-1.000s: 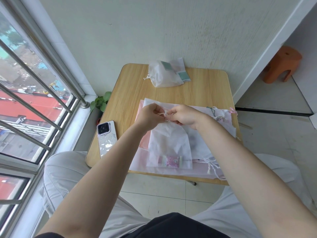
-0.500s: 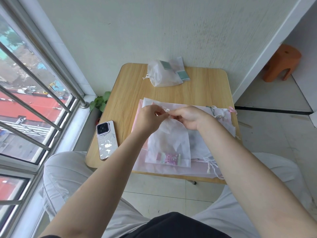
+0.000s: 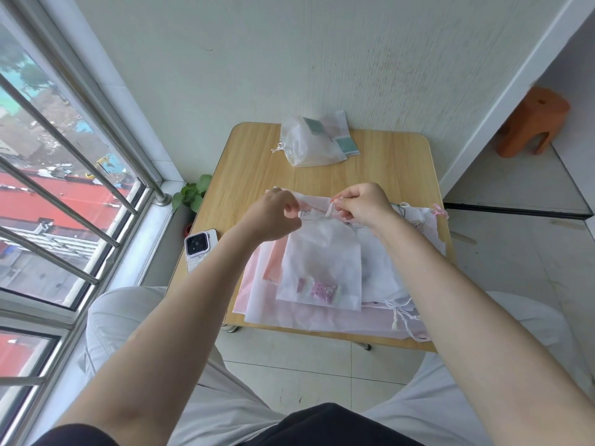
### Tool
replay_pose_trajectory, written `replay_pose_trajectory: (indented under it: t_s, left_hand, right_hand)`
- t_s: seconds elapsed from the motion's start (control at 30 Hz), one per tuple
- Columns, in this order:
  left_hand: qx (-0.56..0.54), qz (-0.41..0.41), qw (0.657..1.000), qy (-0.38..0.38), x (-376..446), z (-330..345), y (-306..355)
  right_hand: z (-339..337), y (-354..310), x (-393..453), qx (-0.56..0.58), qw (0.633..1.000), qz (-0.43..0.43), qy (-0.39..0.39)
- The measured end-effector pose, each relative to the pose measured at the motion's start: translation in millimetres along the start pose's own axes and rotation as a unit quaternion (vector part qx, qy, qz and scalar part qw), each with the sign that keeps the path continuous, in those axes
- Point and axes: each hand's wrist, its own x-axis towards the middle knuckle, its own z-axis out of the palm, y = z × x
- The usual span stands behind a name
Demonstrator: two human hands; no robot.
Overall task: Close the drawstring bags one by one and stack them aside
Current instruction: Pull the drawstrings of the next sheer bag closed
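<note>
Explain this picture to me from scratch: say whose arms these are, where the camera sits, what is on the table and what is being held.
No machine here: a person wears the camera on the head, so it looks down along both arms. The left hand grips the neck of a white drawstring bag; the right hand pinches its cord. The bag lies on a pile of other flat bags on a small wooden table. At the far edge lies a closed bag on top of others. A phone lies at the table's left edge.
</note>
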Motion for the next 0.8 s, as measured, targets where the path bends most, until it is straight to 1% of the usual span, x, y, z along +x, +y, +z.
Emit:
replay_pose_trajectory:
  t_s: [0.03, 0.07, 0.17, 0.23, 0.3, 0.33, 0.4, 0.47, 0.53, 0.57, 0.6, 0.67, 0.7, 0.73, 0.77, 0.8]
  left_hand:
    - [-0.039, 0.021, 0.999, -0.030, 2, -3, 4]
    - [-0.051, 0.034, 0.996, -0.068, 5, -6, 10]
    - [0.028, 0.027, 0.988, -0.148, 21, -7, 27]
    - [0.063, 0.015, 0.986, -0.153, 36, -7, 32]
    - [0.040, 0.004, 0.992, -0.122, 53, -9, 33]
    - [0.016, -0.010, 0.996, -0.092, 60, -11, 31]
    - [-0.030, -0.068, 0.997, -0.015, 80, -17, 27]
    - [-0.083, -0.128, 0.986, 0.070, 100, -19, 21]
    - [-0.164, -0.172, 0.961, 0.139, 119, -18, 14]
    - [-0.216, -0.202, 0.940, 0.169, 132, -16, 10]
    - [-0.274, -0.239, 0.910, 0.199, 144, -15, 7]
    - [-0.397, -0.303, 0.834, 0.232, 165, -13, 1]
    - [-0.450, -0.323, 0.801, 0.228, 173, -12, -2]
    - [-0.490, -0.335, 0.776, 0.212, 179, -9, -4]
    - [-0.513, -0.343, 0.764, 0.188, 182, -7, -5]
    - [-0.523, -0.347, 0.761, 0.165, 184, -5, -6]
  right_hand:
    - [-2, -3, 1, 0.004, 1.000, -0.009, -0.008]
    - [-3, -6, 3, 0.007, 1.000, -0.016, -0.015]
    - [-5, -15, 9, 0.006, 0.998, -0.045, -0.033]
    - [-8, -24, 17, 0.001, 0.998, -0.055, -0.041]
    - [-11, -31, 30, -0.016, 0.998, -0.056, -0.024]
    - [-14, -34, 38, -0.048, 0.997, -0.057, -0.005]
    - [-20, -43, 59, -0.148, 0.988, -0.053, 0.006]
    - [-25, -55, 78, -0.216, 0.976, -0.038, -0.011]
    - [-25, -67, 99, -0.226, 0.973, -0.040, -0.001]
    - [-22, -74, 112, -0.219, 0.974, -0.051, 0.017]
    - [-19, -79, 123, -0.211, 0.974, -0.069, 0.034]
    - [-8, -86, 144, -0.223, 0.968, -0.105, 0.040]
    - [-1, -85, 151, -0.235, 0.964, -0.117, 0.031]
    - [6, -82, 157, -0.247, 0.961, -0.120, 0.016]
    - [12, -77, 161, -0.255, 0.960, -0.116, -0.004]
    - [18, -71, 163, -0.261, 0.959, -0.107, -0.026]
